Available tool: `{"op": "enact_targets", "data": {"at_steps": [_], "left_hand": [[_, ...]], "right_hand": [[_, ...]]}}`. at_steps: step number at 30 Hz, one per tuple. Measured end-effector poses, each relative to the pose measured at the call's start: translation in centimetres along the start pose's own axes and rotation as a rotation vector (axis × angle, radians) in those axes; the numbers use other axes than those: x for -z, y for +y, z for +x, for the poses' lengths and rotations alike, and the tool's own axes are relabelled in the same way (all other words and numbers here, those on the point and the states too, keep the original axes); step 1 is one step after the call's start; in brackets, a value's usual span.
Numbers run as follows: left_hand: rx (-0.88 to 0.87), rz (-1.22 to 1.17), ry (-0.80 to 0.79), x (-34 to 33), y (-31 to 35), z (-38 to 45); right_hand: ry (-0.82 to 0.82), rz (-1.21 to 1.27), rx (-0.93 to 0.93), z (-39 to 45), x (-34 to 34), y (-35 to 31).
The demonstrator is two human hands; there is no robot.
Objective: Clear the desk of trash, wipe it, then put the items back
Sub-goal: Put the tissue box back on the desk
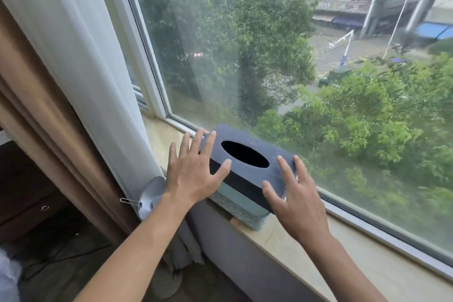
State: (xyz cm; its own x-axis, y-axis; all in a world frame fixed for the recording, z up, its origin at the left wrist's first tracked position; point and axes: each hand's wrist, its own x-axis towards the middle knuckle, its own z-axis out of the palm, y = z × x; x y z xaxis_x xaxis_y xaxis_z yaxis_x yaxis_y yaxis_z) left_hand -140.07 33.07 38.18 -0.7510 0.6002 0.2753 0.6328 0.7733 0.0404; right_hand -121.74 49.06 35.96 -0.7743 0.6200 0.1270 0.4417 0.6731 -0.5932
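Note:
A tissue box [241,193] with a dark lid, an oval slot and a pale teal body stands on the beige windowsill [306,250], close to the glass. My left hand [193,169] is spread with straight fingers at the box's left end, its fingertips over the lid's edge. My right hand [294,193] is spread the same way at the right end, fingers over the lid's near corner. Neither hand is curled round the box. Whether the fingers touch the lid is unclear.
A large window pane [269,56] rises just behind the box. White and brown curtains [73,81] hang at the left. A small metal pan [152,193] with a wire handle sits at the sill's left end. Below the sill is a dark wall and cluttered floor.

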Motion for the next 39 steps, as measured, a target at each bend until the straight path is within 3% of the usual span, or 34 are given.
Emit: {"op": "enact_targets", "data": {"at_steps": [3,6,9,12,15,20,39], "left_hand": [[-0.024,-0.154,-0.004,-0.9,-2.6,2.9],[-0.012,-0.343,-0.146,-1.7,-4.5,5.4],[-0.050,-0.579,-0.313,-2.5,-5.5,7.0],[-0.127,-0.782,-0.360,-3.5,-6.5,7.8],[-0.139,-1.000,-0.432,-4.1,-7.1,8.2],[-0.126,-1.294,-0.568,-5.4,-7.4,8.4],[-0.393,-1.572,-0.634,-0.8,-1.8,5.9]], "right_hand": [[0.052,0.050,-0.065,0.6,-0.7,-0.7],[0.120,0.157,-0.158,1.1,-1.5,-1.4],[0.211,0.369,-0.309,1.5,-1.9,-2.3],[0.251,0.610,-0.486,1.9,-2.4,-3.1],[0.284,0.775,-0.512,1.8,-3.2,-3.8],[0.389,0.809,-0.542,1.0,-4.3,-5.5],[0.759,0.786,-0.566,-6.4,-0.8,-8.4]]}}
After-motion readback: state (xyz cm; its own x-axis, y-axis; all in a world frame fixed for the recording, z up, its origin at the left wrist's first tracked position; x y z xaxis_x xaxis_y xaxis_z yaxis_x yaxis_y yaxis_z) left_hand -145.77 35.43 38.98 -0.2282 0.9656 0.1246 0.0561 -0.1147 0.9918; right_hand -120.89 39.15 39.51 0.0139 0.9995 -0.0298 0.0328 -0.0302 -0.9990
